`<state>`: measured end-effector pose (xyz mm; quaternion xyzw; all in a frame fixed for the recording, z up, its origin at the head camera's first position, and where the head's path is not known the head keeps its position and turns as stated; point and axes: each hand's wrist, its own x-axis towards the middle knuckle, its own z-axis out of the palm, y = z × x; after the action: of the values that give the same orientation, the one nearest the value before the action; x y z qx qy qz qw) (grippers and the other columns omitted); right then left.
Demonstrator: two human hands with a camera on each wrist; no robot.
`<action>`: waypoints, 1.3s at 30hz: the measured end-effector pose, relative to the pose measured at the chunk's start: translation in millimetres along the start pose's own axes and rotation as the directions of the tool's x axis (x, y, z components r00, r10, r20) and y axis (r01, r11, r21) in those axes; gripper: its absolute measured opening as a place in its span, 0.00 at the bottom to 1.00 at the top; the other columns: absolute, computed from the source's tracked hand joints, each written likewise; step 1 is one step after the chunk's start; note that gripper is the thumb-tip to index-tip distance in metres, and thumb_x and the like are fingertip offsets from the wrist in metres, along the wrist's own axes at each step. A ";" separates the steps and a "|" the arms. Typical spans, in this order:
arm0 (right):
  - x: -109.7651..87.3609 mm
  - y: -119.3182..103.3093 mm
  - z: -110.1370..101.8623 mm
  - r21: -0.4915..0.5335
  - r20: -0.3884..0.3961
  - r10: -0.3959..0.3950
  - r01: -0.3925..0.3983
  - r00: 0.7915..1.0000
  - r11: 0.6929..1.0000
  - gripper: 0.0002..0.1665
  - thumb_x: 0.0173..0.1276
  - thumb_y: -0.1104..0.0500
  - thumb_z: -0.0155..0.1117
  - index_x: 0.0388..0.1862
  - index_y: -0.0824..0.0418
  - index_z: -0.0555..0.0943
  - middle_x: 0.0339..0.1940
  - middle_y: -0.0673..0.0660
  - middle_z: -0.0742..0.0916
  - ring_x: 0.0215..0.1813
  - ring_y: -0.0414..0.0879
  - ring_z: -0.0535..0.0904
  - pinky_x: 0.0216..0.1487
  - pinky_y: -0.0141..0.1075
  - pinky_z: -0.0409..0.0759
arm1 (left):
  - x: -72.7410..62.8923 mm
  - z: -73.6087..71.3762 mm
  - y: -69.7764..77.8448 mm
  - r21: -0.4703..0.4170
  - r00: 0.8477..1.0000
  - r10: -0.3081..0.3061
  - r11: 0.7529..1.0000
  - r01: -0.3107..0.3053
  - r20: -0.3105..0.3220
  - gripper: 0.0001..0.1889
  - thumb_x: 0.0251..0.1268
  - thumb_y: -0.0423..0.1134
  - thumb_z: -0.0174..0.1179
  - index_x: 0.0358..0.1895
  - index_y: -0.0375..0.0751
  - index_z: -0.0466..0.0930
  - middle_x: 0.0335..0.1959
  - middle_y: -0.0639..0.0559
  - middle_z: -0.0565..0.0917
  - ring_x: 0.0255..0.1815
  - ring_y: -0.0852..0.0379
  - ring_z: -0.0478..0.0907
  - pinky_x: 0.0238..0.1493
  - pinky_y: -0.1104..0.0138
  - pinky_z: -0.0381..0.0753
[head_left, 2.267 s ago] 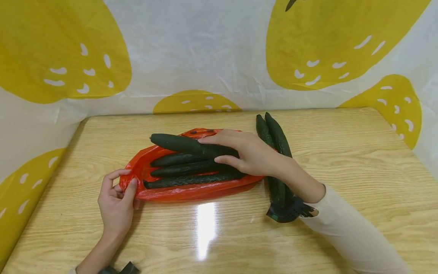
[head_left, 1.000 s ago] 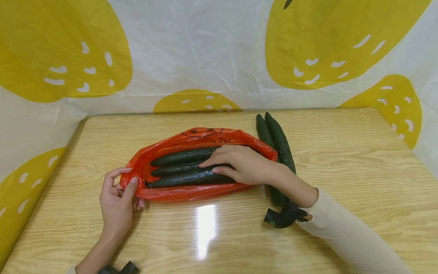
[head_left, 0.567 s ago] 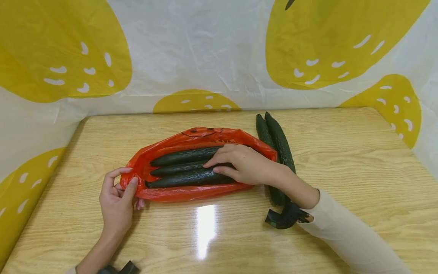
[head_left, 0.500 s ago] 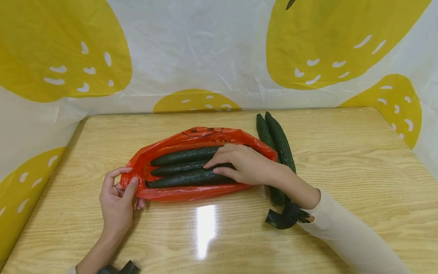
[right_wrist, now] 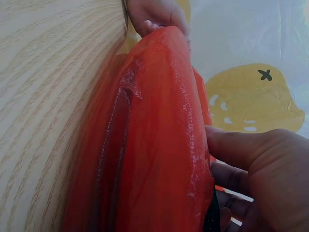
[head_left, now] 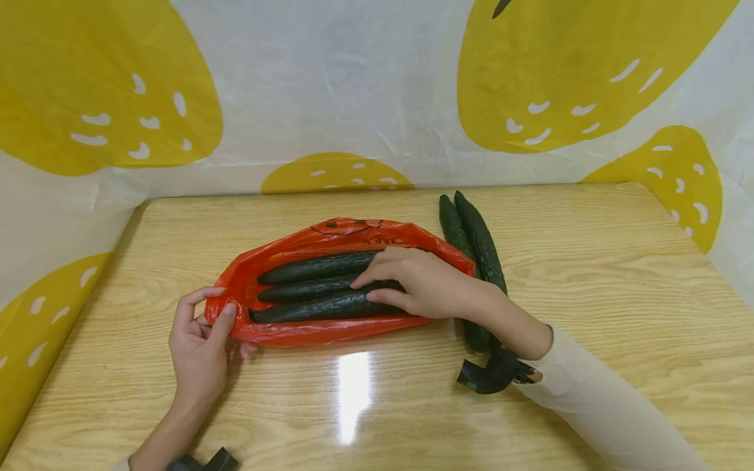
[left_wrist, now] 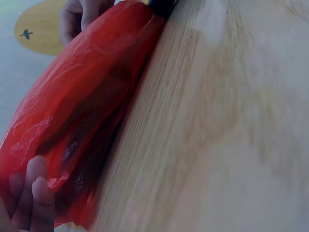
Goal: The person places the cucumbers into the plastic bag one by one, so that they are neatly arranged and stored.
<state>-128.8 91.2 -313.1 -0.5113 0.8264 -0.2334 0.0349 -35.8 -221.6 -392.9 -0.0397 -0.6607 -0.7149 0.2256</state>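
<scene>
In the head view, my left hand [head_left: 200,350] pinches the gathered left end of a red plastic bag [head_left: 283,335] between thumb and fingers. Three dark green cucumbers [head_left: 315,306] show side by side through the bag's long opening. My right hand [head_left: 421,284] reaches in from the right, its thumb and curled fingers round the middle cucumber [head_left: 312,288]; the palm hides their right ends. The right wrist view has the right thumb [right_wrist: 236,147] near the bag's edge. Fingers of the left hand [left_wrist: 36,193] lie against the bag's outside in the left wrist view.
Two more cucumbers [head_left: 480,235] lie together on the wooden table [head_left: 601,275], just right of the bag and partly under the right forearm. A white cloth with yellow fruit shapes [head_left: 377,78] hangs behind the table. Black wrist cameras [head_left: 495,373] sit at both wrists.
The cucumber earlier held above the bag has been lowered among the others. My right hand moved down into the opening, then stayed nearly still. The left hand keeps its hold on the bag.
</scene>
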 end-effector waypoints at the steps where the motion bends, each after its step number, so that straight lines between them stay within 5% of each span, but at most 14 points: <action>1: 0.0 0.1 0.1 -0.004 -0.002 0.001 -0.001 1.000 1.000 0.16 0.71 0.53 0.60 0.55 0.52 0.82 0.48 0.47 0.82 0.52 0.40 0.74 0.54 0.36 0.73 | 0.2 -0.3 -0.1 0.002 1.000 0.005 1.000 -0.005 0.000 0.14 0.67 0.23 0.53 0.54 0.32 0.69 0.14 0.46 0.78 0.05 0.54 0.69 0.06 0.70 0.63; 9: 0.1 -0.4 -1.0 -0.037 -0.010 -0.002 0.002 1.000 0.999 0.16 0.71 0.52 0.60 0.54 0.52 0.82 0.48 0.46 0.82 0.52 0.40 0.74 0.55 0.37 0.72 | 1.8 0.1 0.3 -0.010 1.000 -0.001 1.000 0.001 -0.020 0.14 0.66 0.22 0.54 0.53 0.33 0.70 0.16 0.48 0.80 0.05 0.56 0.62 0.06 0.65 0.49; 14: -0.3 -0.6 -1.2 -0.038 -0.009 -0.002 0.002 1.000 0.999 0.16 0.71 0.52 0.60 0.54 0.52 0.82 0.48 0.46 0.82 0.53 0.41 0.75 0.56 0.38 0.72 | 2.9 0.3 0.3 -0.085 0.999 -0.044 0.995 0.045 0.010 0.14 0.67 0.22 0.52 0.53 0.32 0.70 0.17 0.46 0.81 0.10 0.56 0.75 0.12 0.75 0.70; 17: -0.6 -0.6 -0.9 -0.034 -0.011 0.001 -0.002 1.000 0.999 0.16 0.71 0.52 0.60 0.54 0.52 0.82 0.49 0.46 0.82 0.53 0.41 0.75 0.57 0.38 0.72 | 3.7 0.3 -0.8 -0.161 0.996 -0.074 0.984 0.080 0.044 0.13 0.69 0.22 0.50 0.54 0.33 0.68 0.20 0.45 0.82 0.14 0.51 0.80 0.21 0.66 0.81; 23: -1.7 -0.5 -0.2 -0.049 -0.013 0.007 -0.008 1.000 0.999 0.16 0.71 0.52 0.59 0.55 0.52 0.82 0.48 0.45 0.82 0.52 0.41 0.75 0.55 0.38 0.72 | 4.9 1.1 -3.8 -0.289 0.994 -0.056 0.954 0.081 0.094 0.13 0.69 0.20 0.46 0.55 0.30 0.66 0.19 0.44 0.81 0.14 0.49 0.80 0.19 0.61 0.81; 39: -6.2 1.1 -5.8 -0.026 -0.048 0.021 -0.022 0.999 0.999 0.15 0.73 0.54 0.57 0.55 0.52 0.82 0.49 0.44 0.82 0.53 0.39 0.75 0.53 0.37 0.73 | 4.8 1.0 -4.8 -0.362 0.993 -0.019 0.930 0.060 0.116 0.14 0.69 0.18 0.45 0.55 0.27 0.65 0.19 0.40 0.81 0.15 0.48 0.81 0.21 0.63 0.81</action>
<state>-128.6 99.0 -309.6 -0.4971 0.8354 -0.2340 0.0110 -42.1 -221.8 -395.6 -0.1072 -0.5287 -0.8261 0.1631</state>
